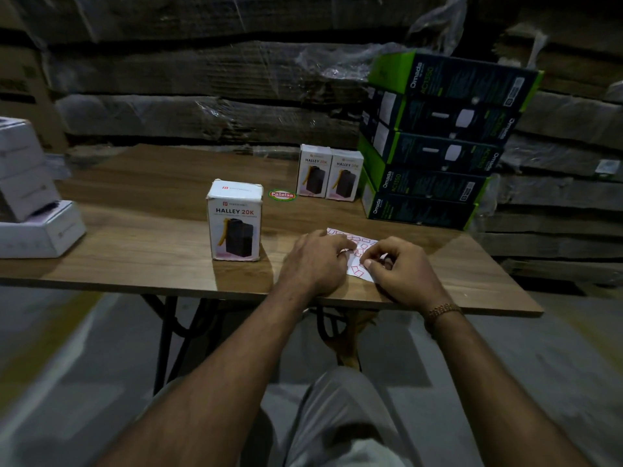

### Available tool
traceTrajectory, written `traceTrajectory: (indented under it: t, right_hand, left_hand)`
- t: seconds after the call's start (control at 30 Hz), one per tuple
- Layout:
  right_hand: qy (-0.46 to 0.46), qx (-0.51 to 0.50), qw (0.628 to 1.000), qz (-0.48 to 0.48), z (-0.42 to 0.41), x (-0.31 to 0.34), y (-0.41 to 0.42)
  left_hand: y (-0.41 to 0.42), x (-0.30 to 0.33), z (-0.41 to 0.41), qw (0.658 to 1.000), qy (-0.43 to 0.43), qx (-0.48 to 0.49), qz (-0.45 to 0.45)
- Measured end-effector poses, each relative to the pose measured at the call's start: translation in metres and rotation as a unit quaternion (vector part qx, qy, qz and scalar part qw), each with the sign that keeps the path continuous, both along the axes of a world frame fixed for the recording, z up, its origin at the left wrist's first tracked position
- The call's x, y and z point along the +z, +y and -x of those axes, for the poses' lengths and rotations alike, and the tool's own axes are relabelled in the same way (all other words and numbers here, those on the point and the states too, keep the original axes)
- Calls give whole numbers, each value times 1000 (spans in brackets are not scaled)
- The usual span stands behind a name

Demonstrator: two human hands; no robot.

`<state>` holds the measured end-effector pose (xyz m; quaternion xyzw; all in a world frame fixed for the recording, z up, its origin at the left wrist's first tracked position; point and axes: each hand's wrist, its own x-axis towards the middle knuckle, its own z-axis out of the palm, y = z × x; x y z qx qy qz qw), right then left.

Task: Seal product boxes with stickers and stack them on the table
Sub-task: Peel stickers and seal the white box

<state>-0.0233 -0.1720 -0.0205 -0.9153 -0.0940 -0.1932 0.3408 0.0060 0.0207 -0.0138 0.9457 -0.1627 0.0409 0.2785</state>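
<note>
Both forearms reach forward, bare. The left hand point(317, 261) lies knuckles up with fingers curled down. The right hand point(401, 269) curls, thumb and fingertips pinched together.

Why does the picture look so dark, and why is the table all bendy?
Head view: dim light, darkest at the corners; the wide lens curves the table edge; the white box throws a soft shadow toward the camera; the hands on the sticker sheet look fairly sharp, and the floor looks smeared.

Sticker sheet point(358, 246) on table point(141, 237), right of box point(235, 220).
</note>
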Motion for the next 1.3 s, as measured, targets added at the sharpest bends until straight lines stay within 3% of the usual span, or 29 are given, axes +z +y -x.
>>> traceTrajectory:
  t: [0.23, 0.8, 1.3]
  right_hand:
    - [15, -1, 1000, 0, -9, -7, -4]
    - [36, 18, 999, -2, -9, -5, -7]
    - [62, 41, 995, -70, -14, -8, -16]
  left_hand:
    - [0, -2, -1, 999, -34, -6, -3]
    - [-1, 4, -5, 996, -26, -40, -70]
    - [-1, -2, -11, 995, -49, -44, -80]
